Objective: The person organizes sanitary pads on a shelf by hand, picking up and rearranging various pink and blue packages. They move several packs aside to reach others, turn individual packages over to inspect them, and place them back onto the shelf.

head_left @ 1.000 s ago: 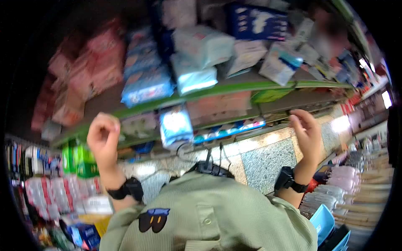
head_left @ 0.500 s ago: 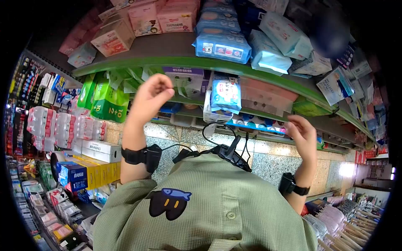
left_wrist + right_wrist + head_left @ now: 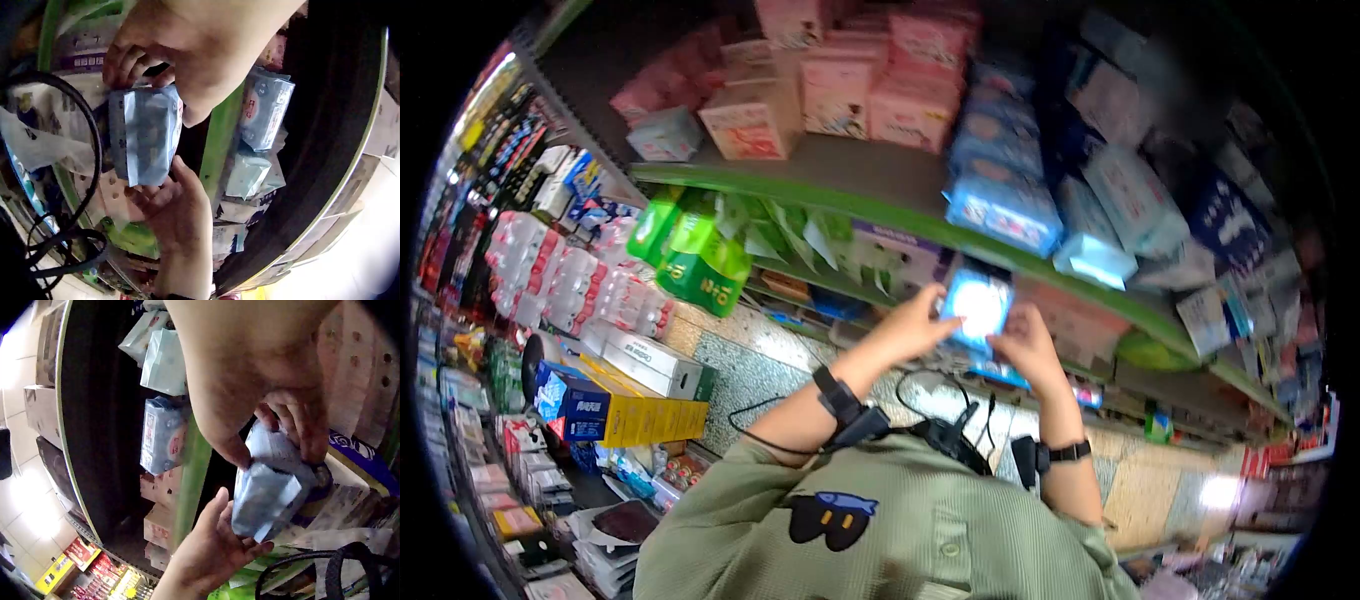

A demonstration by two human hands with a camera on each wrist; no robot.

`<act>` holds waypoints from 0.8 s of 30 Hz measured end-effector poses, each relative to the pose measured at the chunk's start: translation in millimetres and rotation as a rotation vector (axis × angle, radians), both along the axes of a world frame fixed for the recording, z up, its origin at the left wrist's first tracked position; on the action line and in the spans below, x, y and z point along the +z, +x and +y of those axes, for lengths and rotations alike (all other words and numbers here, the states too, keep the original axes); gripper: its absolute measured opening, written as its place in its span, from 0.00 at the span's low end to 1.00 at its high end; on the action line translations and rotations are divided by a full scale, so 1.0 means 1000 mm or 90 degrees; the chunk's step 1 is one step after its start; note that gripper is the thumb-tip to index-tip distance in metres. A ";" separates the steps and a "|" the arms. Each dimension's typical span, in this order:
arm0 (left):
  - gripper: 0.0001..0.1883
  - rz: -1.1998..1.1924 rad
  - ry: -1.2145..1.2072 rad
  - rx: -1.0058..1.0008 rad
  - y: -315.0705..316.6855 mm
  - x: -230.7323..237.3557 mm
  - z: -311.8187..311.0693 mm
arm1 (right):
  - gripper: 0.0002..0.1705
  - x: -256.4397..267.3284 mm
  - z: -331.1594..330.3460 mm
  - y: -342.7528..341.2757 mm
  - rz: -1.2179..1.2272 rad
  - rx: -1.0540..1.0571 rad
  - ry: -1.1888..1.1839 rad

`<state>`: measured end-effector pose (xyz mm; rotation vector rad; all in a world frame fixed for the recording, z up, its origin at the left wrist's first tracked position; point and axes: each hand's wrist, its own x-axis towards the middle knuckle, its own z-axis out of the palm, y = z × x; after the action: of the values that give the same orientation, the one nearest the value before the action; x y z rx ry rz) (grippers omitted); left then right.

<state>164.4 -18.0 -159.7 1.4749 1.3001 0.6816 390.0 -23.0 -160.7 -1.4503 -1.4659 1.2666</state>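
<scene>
A blue soft package [image 3: 978, 308] sits between the two hands, just below the green shelf edge. My left hand [image 3: 915, 325] is at its left side and my right hand [image 3: 1028, 345] at its right. In the left wrist view the package [image 3: 145, 134] has the left hand [image 3: 181, 53] curled over one end and the right hand [image 3: 175, 215] at the other. The right wrist view shows the right hand's fingers and thumb [image 3: 265, 394] around the package [image 3: 265, 487], with the left hand [image 3: 215, 550] touching its opposite end.
Above the green shelf edge [image 3: 800, 198] stand pink boxes [image 3: 837, 95] and blue packages [image 3: 1004, 205]. Green packs [image 3: 703, 262] hang at the left of the lower shelf. Bottle packs [image 3: 570, 280], a white box [image 3: 645, 360] and yellow boxes [image 3: 655, 420] stand at the left. Cables [image 3: 930, 385] hang before the shirt.
Both hands have come inward from their separate places to the blue package and now grip its sides. The head view has shifted, so the shelf goods appear farther right than a second ago.
</scene>
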 end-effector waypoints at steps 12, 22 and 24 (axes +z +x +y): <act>0.29 -0.272 0.078 -0.012 -0.080 0.049 -0.043 | 0.13 0.081 -0.037 -0.025 -0.061 0.327 0.035; 0.26 -0.360 0.179 0.127 -0.125 0.085 -0.051 | 0.14 0.093 -0.036 -0.039 -0.034 0.228 0.068; 0.26 -0.349 0.189 0.144 -0.133 0.090 -0.051 | 0.13 0.087 -0.036 -0.036 -0.036 0.213 0.060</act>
<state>31.8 -69.0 -69.6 1.2458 0.9673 1.3680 354.5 -58.7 -74.0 -1.2213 -1.8388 1.3387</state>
